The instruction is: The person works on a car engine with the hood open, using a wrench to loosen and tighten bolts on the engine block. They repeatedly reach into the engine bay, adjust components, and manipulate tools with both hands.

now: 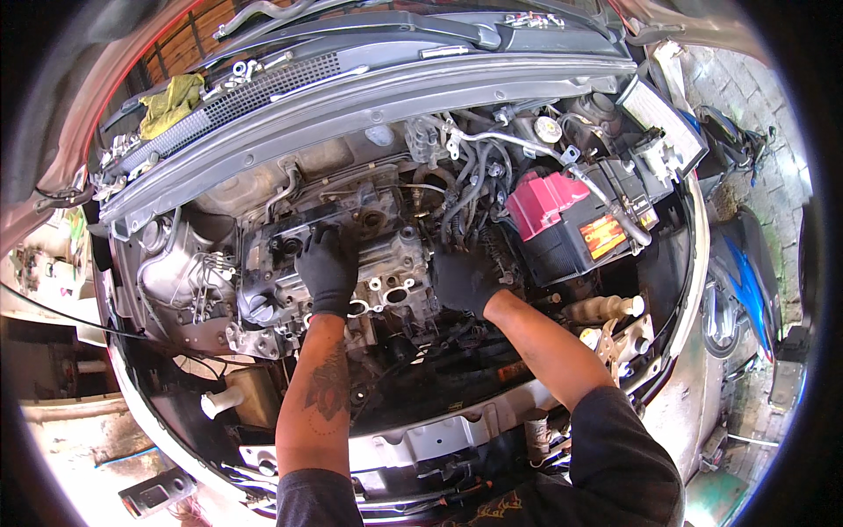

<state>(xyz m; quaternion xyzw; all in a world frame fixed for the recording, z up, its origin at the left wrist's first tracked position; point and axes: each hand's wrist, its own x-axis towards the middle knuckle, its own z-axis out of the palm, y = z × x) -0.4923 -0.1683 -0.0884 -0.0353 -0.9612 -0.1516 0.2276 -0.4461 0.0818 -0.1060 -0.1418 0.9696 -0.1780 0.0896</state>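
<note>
My left hand (327, 268), in a black glove, rests on the dark valve cover (263, 256) of the car engine, its fingers apart and slightly bent over the top. In front of it are exposed intake ports (396, 295) along the engine's front. My right hand (467, 279), also black-gloved, reaches in at the right end of the engine, beside a bundle of black hoses (475, 198). Its fingertips are hidden, so I cannot tell what it touches or holds. Just right of it sits the battery (580, 241) with a red terminal cover (537, 198).
Loose metal parts (248, 70) and a yellow cloth (173, 103) lie along the cowl (378, 115) behind the engine. A rectangular filter (660, 107) stands at the back right. The front frame (443, 427) crosses before me. Blue and black motorcycles (742, 281) are outside the bay at right.
</note>
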